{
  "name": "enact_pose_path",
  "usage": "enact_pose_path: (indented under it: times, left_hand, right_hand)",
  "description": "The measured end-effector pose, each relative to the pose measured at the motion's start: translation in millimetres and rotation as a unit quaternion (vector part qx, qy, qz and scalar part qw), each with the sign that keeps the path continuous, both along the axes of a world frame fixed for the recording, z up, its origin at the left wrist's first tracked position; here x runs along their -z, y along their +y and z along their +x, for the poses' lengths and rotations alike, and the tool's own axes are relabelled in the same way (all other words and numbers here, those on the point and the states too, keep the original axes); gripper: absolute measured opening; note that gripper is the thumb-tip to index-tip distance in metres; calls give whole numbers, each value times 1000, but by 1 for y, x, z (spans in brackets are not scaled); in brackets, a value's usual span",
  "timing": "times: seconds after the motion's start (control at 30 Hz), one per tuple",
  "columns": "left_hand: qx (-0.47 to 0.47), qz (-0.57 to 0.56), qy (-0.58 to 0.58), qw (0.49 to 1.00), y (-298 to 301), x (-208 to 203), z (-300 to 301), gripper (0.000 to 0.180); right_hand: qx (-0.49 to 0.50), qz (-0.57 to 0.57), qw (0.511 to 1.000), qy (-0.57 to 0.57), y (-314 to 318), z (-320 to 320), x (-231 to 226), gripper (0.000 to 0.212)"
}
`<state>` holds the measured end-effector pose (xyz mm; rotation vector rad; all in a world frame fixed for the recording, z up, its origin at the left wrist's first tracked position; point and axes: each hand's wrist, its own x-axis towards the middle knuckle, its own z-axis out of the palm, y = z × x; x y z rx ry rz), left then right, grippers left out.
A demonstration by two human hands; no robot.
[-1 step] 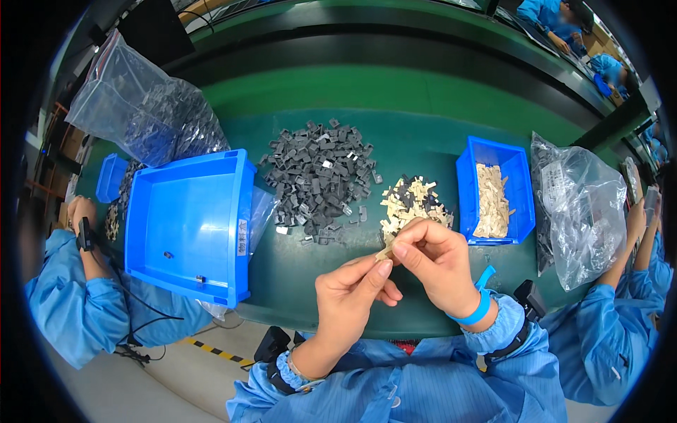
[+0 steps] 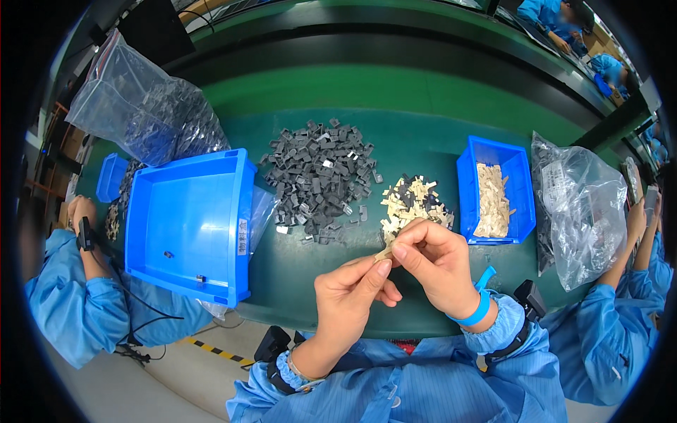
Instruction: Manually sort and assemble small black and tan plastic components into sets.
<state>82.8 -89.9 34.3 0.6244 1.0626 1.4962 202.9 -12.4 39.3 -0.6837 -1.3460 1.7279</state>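
My left hand [image 2: 350, 292] pinches a small flat beige piece [image 2: 383, 254] between thumb and forefinger. My right hand [image 2: 443, 268], a blue band round its wrist, meets it from the other side, thumb and forefinger pressed together at the same piece. Fingertips hide much of it, so whether a second part is in there cannot be made out. Just beyond the hands lies a small heap of beige and black pieces [image 2: 412, 201], partly covered by my right fingers. Farther left spreads a larger pile of dark grey clip-like plastic parts [image 2: 317, 176].
A large blue tray [image 2: 183, 211] at left holds two small dark parts. A blue bin [image 2: 522, 204] of beige pieces stands at right. Clear plastic bags [image 2: 151, 106] lie beyond the tray and right of the bin [image 2: 582, 204]. Co-workers' arms [image 2: 70, 282] flank both sides.
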Motion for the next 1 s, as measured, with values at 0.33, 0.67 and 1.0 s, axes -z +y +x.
enact_pose_path:
  times: [0.33, 0.67, 1.0]
  left_hand:
    - [55, 52, 306, 949, -8, -7, -11, 12]
    - [0, 31, 147, 989, -4, -11, -5, 12]
    - [6, 0, 48, 999, -10, -8, -4, 15]
  right_hand:
    - [-6, 345, 921, -183, 7, 9, -23, 13]
    - [-33, 188, 969, -158, -3, 16, -13, 7]
    - [82, 400, 894, -183, -5, 9, -20, 17]
